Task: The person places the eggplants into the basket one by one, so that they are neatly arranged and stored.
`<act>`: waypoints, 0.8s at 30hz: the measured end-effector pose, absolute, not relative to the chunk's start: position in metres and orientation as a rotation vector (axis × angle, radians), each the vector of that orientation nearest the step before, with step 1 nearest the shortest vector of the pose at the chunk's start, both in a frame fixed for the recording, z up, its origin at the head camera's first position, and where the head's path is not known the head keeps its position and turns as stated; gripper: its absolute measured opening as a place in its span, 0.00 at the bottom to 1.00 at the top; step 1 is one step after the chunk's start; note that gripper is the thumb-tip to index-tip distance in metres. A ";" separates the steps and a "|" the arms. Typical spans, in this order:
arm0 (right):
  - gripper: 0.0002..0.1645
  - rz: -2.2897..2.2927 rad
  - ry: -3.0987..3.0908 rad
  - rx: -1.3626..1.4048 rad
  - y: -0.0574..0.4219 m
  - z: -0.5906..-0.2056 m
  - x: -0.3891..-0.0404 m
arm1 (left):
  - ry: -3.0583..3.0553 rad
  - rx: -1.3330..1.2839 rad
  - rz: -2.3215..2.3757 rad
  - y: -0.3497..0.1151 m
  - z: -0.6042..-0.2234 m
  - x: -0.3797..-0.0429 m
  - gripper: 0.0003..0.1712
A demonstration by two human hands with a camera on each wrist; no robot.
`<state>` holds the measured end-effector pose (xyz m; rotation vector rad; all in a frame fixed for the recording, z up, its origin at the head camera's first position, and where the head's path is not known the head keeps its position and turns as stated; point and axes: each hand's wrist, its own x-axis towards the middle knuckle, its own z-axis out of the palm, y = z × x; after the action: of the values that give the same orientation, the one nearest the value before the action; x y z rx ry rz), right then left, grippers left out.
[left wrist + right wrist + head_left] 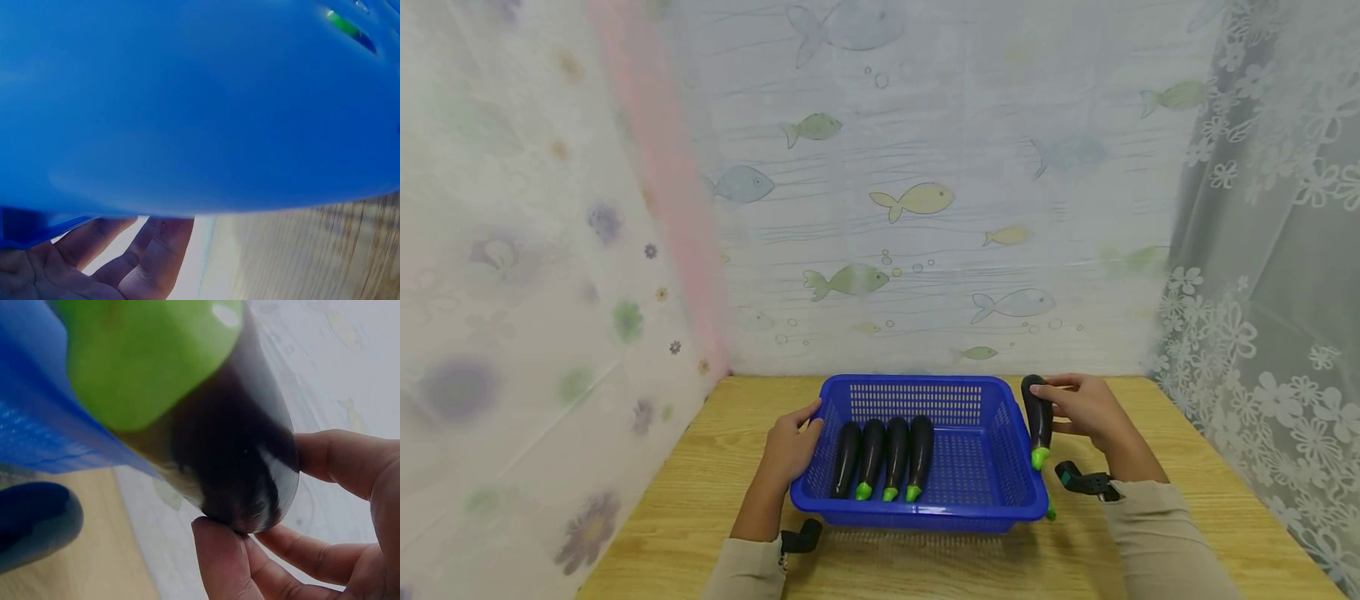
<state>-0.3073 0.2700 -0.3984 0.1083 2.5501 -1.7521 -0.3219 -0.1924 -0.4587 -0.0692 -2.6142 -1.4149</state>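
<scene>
A blue plastic basket (917, 510) with slotted walls stands on the table. Several dark eggplants (897, 458) with green caps lie side by side in its left half, caps toward the near side. My left hand (792, 446) holds the basket's left rim; in the left wrist view its fingers (159, 259) show past the blue wall. Beside the right rim, my right hand (1086, 408) pinches another eggplant (1037, 412) near its rounded end, green cap hanging down. One more eggplant (37, 519) lies on the table to the basket's right, mostly hidden in the head view.
The wooden table (700, 492) extends around the basket. Behind it hangs a curtain (925, 250) printed with fish, with a flowered sheet (512, 333) on the left and a lacy curtain (1262, 333) on the right. Each wrist carries a small black camera (1086, 482).
</scene>
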 end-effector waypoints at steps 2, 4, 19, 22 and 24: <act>0.50 -1.757 2.544 0.108 0.267 -0.397 -0.308 | -2.615 -0.067 -1.413 -0.192 -0.459 -0.322 0.29; 0.49 -1.761 2.543 0.103 0.264 -0.396 -0.309 | -2.613 -0.075 -1.397 -0.192 -0.458 -0.322 0.29; 0.42 -1.776 2.520 0.076 0.236 -0.393 -0.318 | -2.609 -0.075 -1.384 -0.191 -0.457 -0.321 0.29; 0.41 -1.759 2.531 0.060 0.231 -0.393 -0.319 | -2.609 -0.074 -1.388 -0.191 -0.457 -0.321 0.29; 0.41 -1.741 2.543 0.055 0.228 -0.393 -0.319 | -2.611 -0.075 -1.390 -0.191 -0.457 -0.321 0.29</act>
<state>-0.3194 0.2283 -0.3930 0.0546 2.5431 -1.7411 -0.3213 -0.1909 -0.4575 -0.0745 -2.6109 -1.3899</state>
